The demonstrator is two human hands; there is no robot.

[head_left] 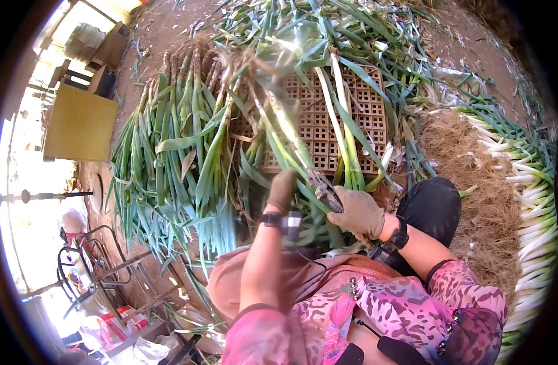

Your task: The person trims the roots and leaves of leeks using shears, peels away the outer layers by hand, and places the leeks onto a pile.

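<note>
My left hand (282,190), in a tan glove, is smeared by motion over the green leaves in front of me, and its fingers do not show clearly. My right hand (359,213), gloved too, is closed at a dark, mottled, narrow piece (323,187); I cannot tell what it is. From there a leek (288,131) slants up and away, blurred towards its far end. Two trimmed-looking leeks (346,121) with pale stalks lie on a tan plastic crate (312,137). Left of the crate rests a bundle of leeks (182,134) with brown root ends pointing away.
Loose green leaves (364,27) heap up behind the crate. On the right, a mat of dry roots (473,201) lies beside a long row of white-stalked leeks (534,225). A yellow board (80,123) and a metal-framed cart (99,261) stand on the left. My bent knee (434,204) is close by.
</note>
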